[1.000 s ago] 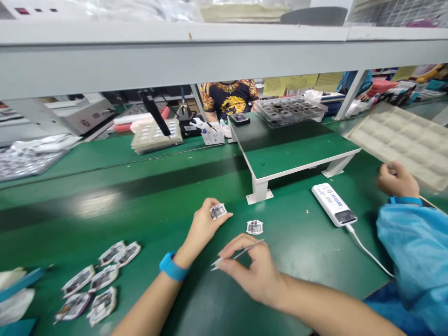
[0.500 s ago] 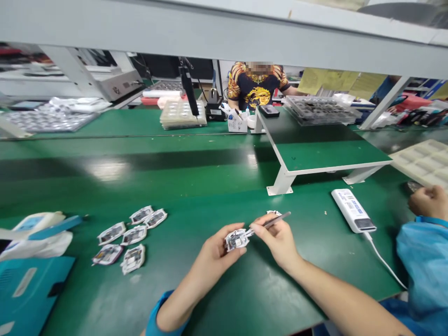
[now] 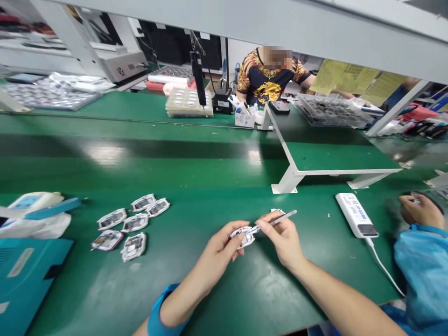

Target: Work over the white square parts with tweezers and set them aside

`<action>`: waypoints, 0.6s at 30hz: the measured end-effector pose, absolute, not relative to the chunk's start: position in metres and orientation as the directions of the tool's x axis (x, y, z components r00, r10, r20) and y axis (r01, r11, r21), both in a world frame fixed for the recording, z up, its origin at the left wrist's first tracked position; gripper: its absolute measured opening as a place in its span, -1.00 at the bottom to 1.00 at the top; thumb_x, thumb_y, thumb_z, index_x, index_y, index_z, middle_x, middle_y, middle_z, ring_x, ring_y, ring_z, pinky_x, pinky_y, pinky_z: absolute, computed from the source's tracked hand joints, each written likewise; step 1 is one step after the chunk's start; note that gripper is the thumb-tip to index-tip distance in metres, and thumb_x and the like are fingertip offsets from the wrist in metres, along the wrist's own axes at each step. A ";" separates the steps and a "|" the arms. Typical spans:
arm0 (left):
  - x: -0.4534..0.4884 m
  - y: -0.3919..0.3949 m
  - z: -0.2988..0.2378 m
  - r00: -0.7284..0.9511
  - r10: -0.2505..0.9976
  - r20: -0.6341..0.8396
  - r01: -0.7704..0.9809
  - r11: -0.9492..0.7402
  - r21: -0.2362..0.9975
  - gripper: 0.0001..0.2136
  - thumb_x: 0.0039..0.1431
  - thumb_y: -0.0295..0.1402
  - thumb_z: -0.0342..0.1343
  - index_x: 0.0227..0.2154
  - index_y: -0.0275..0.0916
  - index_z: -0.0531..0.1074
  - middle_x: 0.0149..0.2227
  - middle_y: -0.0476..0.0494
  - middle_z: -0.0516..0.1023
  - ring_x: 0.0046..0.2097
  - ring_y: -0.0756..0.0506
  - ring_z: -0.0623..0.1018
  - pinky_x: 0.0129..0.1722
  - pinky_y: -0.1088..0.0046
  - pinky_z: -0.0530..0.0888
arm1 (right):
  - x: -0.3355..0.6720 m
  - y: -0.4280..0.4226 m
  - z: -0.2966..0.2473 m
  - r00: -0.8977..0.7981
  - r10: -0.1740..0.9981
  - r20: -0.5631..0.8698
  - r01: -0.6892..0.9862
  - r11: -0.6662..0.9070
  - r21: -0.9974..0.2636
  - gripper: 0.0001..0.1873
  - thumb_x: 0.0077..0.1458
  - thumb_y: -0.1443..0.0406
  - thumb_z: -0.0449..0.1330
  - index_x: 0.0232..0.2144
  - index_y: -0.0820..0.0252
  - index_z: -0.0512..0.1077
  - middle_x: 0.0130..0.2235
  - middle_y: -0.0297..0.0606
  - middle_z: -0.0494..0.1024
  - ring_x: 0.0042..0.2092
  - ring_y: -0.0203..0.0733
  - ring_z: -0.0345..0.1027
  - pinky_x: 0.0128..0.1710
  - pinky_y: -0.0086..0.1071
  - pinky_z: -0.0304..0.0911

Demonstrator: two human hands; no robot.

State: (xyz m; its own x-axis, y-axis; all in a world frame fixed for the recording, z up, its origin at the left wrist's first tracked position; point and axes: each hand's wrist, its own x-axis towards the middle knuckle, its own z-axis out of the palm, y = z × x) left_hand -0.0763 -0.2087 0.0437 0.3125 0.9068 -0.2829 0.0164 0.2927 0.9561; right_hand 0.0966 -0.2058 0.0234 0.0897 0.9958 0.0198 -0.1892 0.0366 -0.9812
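Tweezers [image 3: 277,219] in right hand [image 3: 285,239] touch module [image 3: 244,236] pinched in left hand [image 3: 223,248] — far tray [image 3: 329,122] holds parts [image 3: 325,108].

The 2 forearms converged above the green bench [image 3: 210,186], left hand [image 3: 221,246] and right hand [image 3: 285,238] pinched closed, fingertips nearly meeting.

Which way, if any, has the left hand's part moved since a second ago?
Yes. The held part came toward the person: it was almost level with the riser foot, now clearly nearer than it.
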 end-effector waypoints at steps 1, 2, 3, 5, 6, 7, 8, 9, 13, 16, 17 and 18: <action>-0.076 -0.208 0.043 0.315 0.908 -0.275 0.023 0.282 0.959 -0.70 0.14 -0.20 0.12 -0.12 -0.26 0.46 -0.49 0.01 0.45 -0.46 -0.02 0.40 -0.49 0.49 0.30 | 0.097 -0.206 0.024 0.097 0.995 0.012 -0.191 0.030 -0.981 -0.83 -0.05 0.20 0.39 -0.46 0.14 0.51 -0.43 -0.35 0.54 -0.36 -0.26 0.40 -0.31 -0.39 0.32; -0.076 -0.208 0.042 0.320 0.910 -0.265 0.032 0.269 0.963 -0.70 0.13 -0.21 0.13 -0.12 -0.25 0.46 -0.48 0.01 0.45 -0.46 -0.02 0.40 -0.50 0.49 0.30 | 0.097 -0.206 0.024 0.102 0.995 0.005 -0.191 0.025 -0.981 -0.83 -0.06 0.20 0.39 -0.46 0.13 0.51 -0.44 -0.36 0.53 -0.37 -0.27 0.39 -0.31 -0.39 0.31; -0.075 -0.208 0.041 0.326 0.911 -0.252 0.044 0.251 0.967 -0.70 0.12 -0.22 0.13 -0.12 -0.24 0.46 -0.47 0.01 0.46 -0.47 -0.01 0.40 -0.50 0.49 0.30 | 0.097 -0.206 0.024 0.106 0.994 0.001 -0.189 0.021 -0.982 -0.83 -0.06 0.20 0.39 -0.46 0.14 0.51 -0.44 -0.37 0.53 -0.38 -0.27 0.39 -0.32 -0.39 0.31; -0.076 -0.208 0.040 0.332 0.917 -0.221 0.075 0.208 0.975 -0.71 0.12 -0.23 0.12 -0.12 -0.21 0.46 -0.44 0.00 0.48 -0.46 -0.02 0.40 -0.49 0.49 0.31 | 0.097 -0.206 0.025 0.107 0.994 -0.004 -0.179 0.015 -0.984 -0.82 -0.07 0.20 0.39 -0.47 0.14 0.51 -0.45 -0.37 0.51 -0.39 -0.28 0.37 -0.33 -0.39 0.30; -0.076 -0.208 0.040 0.335 0.919 -0.207 0.092 0.187 0.978 -0.72 0.13 -0.24 0.11 -0.12 -0.21 0.46 -0.43 -0.01 0.49 -0.45 -0.02 0.41 -0.49 0.49 0.32 | 0.097 -0.206 0.026 0.103 0.995 -0.005 -0.175 0.013 -0.984 -0.82 -0.07 0.20 0.39 -0.47 0.14 0.51 -0.46 -0.38 0.50 -0.40 -0.28 0.37 -0.34 -0.39 0.29; -0.076 -0.209 0.040 0.338 0.920 -0.197 0.109 0.169 0.980 -0.72 0.13 -0.24 0.10 -0.11 -0.20 0.46 -0.41 -0.03 0.50 -0.44 -0.02 0.41 -0.48 0.48 0.32 | 0.097 -0.206 0.027 0.095 0.995 -0.007 -0.174 0.010 -0.985 -0.82 -0.07 0.20 0.40 -0.48 0.14 0.50 -0.47 -0.38 0.50 -0.40 -0.28 0.36 -0.35 -0.39 0.29; -0.076 -0.209 0.040 0.339 0.921 -0.190 0.127 0.155 0.980 -0.72 0.14 -0.25 0.09 -0.11 -0.20 0.46 -0.39 -0.04 0.51 -0.43 -0.03 0.41 -0.47 0.48 0.33 | 0.097 -0.206 0.027 0.085 0.996 -0.010 -0.177 0.005 -0.984 -0.82 -0.08 0.19 0.40 -0.48 0.14 0.50 -0.47 -0.38 0.50 -0.40 -0.28 0.36 -0.36 -0.39 0.30; -0.076 -0.210 0.040 0.341 0.922 -0.186 0.143 0.144 0.979 -0.72 0.15 -0.25 0.08 -0.10 -0.21 0.45 -0.37 -0.05 0.52 -0.43 -0.03 0.42 -0.47 0.48 0.33 | 0.097 -0.206 0.028 0.075 0.997 -0.013 -0.181 0.001 -0.984 -0.81 -0.08 0.19 0.39 -0.48 0.14 0.50 -0.47 -0.38 0.50 -0.41 -0.28 0.36 -0.36 -0.39 0.30; -0.076 -0.211 0.040 0.356 0.919 -0.173 0.188 0.111 0.976 -0.72 0.18 -0.25 0.05 -0.08 -0.22 0.44 -0.32 -0.09 0.54 -0.43 -0.03 0.43 -0.45 0.46 0.36 | 0.096 -0.206 0.029 0.051 0.998 -0.021 -0.193 -0.010 -0.981 -0.79 -0.09 0.17 0.40 -0.48 0.14 0.49 -0.46 -0.37 0.52 -0.41 -0.27 0.38 -0.37 -0.38 0.31; -0.075 -0.210 0.040 0.365 0.916 -0.167 0.191 0.101 0.976 -0.72 0.17 -0.24 0.06 -0.10 -0.21 0.45 -0.33 -0.08 0.53 -0.43 -0.04 0.43 -0.42 0.45 0.37 | 0.096 -0.205 0.028 0.060 0.998 -0.010 -0.204 0.003 -0.979 -0.76 -0.12 0.14 0.41 -0.48 0.14 0.49 -0.46 -0.36 0.53 -0.41 -0.25 0.40 -0.37 -0.37 0.34; -0.075 -0.210 0.040 0.365 0.916 -0.168 0.189 0.103 0.977 -0.72 0.16 -0.23 0.07 -0.10 -0.21 0.45 -0.34 -0.08 0.53 -0.43 -0.04 0.43 -0.41 0.44 0.37 | 0.096 -0.205 0.028 0.064 0.998 -0.004 -0.206 0.009 -0.979 -0.75 -0.12 0.14 0.41 -0.48 0.14 0.49 -0.46 -0.35 0.54 -0.41 -0.25 0.40 -0.38 -0.36 0.35; -0.075 -0.210 0.040 0.366 0.915 -0.169 0.185 0.107 0.977 -0.71 0.15 -0.23 0.08 -0.10 -0.21 0.45 -0.35 -0.07 0.52 -0.42 -0.04 0.42 -0.40 0.44 0.37 | 0.096 -0.205 0.028 0.067 0.998 0.002 -0.205 0.016 -0.979 -0.74 -0.13 0.13 0.42 -0.48 0.14 0.48 -0.46 -0.35 0.54 -0.41 -0.25 0.41 -0.38 -0.36 0.35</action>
State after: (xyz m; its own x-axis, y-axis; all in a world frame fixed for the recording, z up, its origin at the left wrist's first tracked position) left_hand -0.0749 -0.2101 0.0399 0.3658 0.9151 -0.1693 0.1846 0.1070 0.9770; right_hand 0.0959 -0.2051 0.0276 0.0672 0.9977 0.0024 -0.2052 0.0162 -0.9786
